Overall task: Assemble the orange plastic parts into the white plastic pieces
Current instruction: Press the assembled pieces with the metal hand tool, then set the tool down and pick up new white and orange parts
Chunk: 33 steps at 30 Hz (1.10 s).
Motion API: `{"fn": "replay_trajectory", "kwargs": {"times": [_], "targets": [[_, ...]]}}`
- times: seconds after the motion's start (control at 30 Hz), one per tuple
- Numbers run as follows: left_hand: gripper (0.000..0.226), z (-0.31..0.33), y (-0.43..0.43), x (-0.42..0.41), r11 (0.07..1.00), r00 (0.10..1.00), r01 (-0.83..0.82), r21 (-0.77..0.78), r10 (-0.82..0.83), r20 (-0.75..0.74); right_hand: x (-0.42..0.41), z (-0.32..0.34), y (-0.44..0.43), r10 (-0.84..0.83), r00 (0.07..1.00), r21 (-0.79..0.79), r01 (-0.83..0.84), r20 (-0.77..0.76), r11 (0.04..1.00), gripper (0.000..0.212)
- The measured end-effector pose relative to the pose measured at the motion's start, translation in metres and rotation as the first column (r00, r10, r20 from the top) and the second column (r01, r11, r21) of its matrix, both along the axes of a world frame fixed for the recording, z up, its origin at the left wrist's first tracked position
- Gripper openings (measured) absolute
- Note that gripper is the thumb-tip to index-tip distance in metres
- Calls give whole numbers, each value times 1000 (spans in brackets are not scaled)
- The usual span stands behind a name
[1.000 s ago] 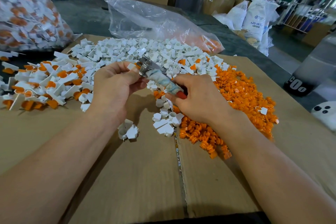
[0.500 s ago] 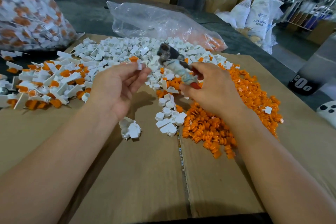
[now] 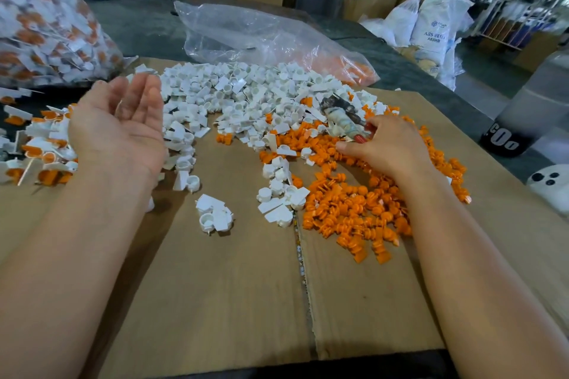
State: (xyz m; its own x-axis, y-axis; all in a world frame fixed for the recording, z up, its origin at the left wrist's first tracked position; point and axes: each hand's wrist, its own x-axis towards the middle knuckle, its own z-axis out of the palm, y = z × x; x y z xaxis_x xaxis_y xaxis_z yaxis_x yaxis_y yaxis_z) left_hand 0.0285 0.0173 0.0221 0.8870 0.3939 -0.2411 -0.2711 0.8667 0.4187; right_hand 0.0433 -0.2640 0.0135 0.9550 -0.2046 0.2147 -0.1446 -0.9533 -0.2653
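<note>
My left hand (image 3: 123, 129) hovers palm-up with relaxed fingers above the pile of assembled white-and-orange pieces (image 3: 43, 160) at the left; it holds nothing. My right hand (image 3: 385, 148) rests on the heap of orange plastic parts (image 3: 363, 209) and grips a small taped hand tool (image 3: 341, 117) whose metal head points up and left. Its fingertips reach down into the orange parts. A broad heap of white plastic pieces (image 3: 246, 95) lies between and behind both hands. A few loose white pieces (image 3: 214, 215) sit nearer me on the cardboard.
Flattened cardboard (image 3: 215, 286) covers the table. A clear plastic bag (image 3: 261, 37) with some orange parts lies behind the heaps. A full bag of assembled pieces (image 3: 46, 24) stands far left. Sacks and cartons fill the background; a dark-banded container (image 3: 505, 135) stands at right.
My left hand let go of the assembled piece, swung left over the finished pile and opened palm-up. My right hand with the tool dropped right onto the orange heap.
</note>
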Motion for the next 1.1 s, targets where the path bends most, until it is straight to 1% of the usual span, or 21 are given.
{"fn": "replay_trajectory", "kwargs": {"times": [0.07, 0.1, 0.13, 0.17, 0.2, 0.23, 0.27, 0.3, 0.33, 0.37, 0.4, 0.43, 0.47, 0.5, 0.6, 0.73, 0.83, 0.93, 1.03, 1.1], "targets": [[15, 0, -1, 0, 997, 999, 31, 76, -28, -39, 0, 0, -2, -10, 1000, -2, 10, -20, 1000, 71], [12, 0, -3, 1, 987, 997, 55, 152, -45, -70, 0, -1, -2, -14, 999, -2, 14, -30, 1000, 71], [10, -1, -4, 2, 961, 992, 86, 261, -60, -108, -1, -1, -3, -18, 999, -7, 18, -40, 1000, 73], [7, -1, -6, 2, 907, 986, 131, 401, -76, -150, -1, -1, -3, -21, 999, -13, 20, -50, 1000, 74], [5, -2, -9, 2, 818, 978, 178, 548, -86, -190, -1, -1, -3, -21, 998, -21, 20, -59, 1000, 76], [7, -4, -12, 1, 703, 972, 215, 678, -87, -217, -1, -2, -3, -20, 997, -30, 18, -69, 999, 77], [11, -6, -15, -1, 569, 970, 232, 789, -75, -231, -1, -2, -2, -17, 997, -38, 14, -80, 999, 78], [16, -9, -17, -2, 415, 971, 231, 880, -45, -234, -1, -2, -2, -12, 996, -41, 8, -91, 999, 78], [17, -13, -20, -3, 231, 976, 212, 950, 1, -218, 0, -2, -2, -7, 995, -41, 3, -101, 999, 79], [13, -16, -21, -4, 35, 982, 183, 983, 42, -184, 0, -2, -2, -3, 994, -40, -1, -109, 999, 80], [11, -18, -23, -4, -139, 985, 163, 977, 73, -154, 1, -2, -2, 0, 993, -40, -4, -118, 999, 81], [14, -21, -24, -3, -269, 987, 153, 951, 92, -132, 1, -2, -2, 2, 992, -40, -7, -129, 999, 83], [18, -23, -24, -2, -354, 987, 153, 923, 99, -126, 2, -3, -2, 4, 990, -39, -9, -140, 999, 84], [21, -24, -25, 0, -409, 986, 160, 899, 106, -127, 2, -3, -2, 5, 988, -34, -11, -152, 999, 85], [26, -24, -26, 2, -506, 981, 182, 843, 146, -125, 3, -4, -3, 9, 984, -33, -15, -179, 999, 86], [30, -23, -20, 0, -550, 960, 267, 791, 222, -169, 4, -5, -4, 9, 980, -30, -15, -200, 999, 87], [34, -22, -19, -3, -611, 942, 330, 720, 266, -206, 4, -5, -3, 13, 978, -44, -23, -208, 999, 89], [35, -21, -20, -5, -669, 930, 361, 649, 309, -198, 3, -4, -3, 17, 979, -46, -26, -203, 999, 86], [28, -25, -21, -6, -750, 933, 359, 555, 295, -205, 2, -2, -2, 18, 981, -38, -26, -192, 999, 83], [25, -28, -21, -4, -773, 948, 316, 550, 242, -205, 1, -1, 0, 19, 983, -43, -28, -184, 999, 81]]}}
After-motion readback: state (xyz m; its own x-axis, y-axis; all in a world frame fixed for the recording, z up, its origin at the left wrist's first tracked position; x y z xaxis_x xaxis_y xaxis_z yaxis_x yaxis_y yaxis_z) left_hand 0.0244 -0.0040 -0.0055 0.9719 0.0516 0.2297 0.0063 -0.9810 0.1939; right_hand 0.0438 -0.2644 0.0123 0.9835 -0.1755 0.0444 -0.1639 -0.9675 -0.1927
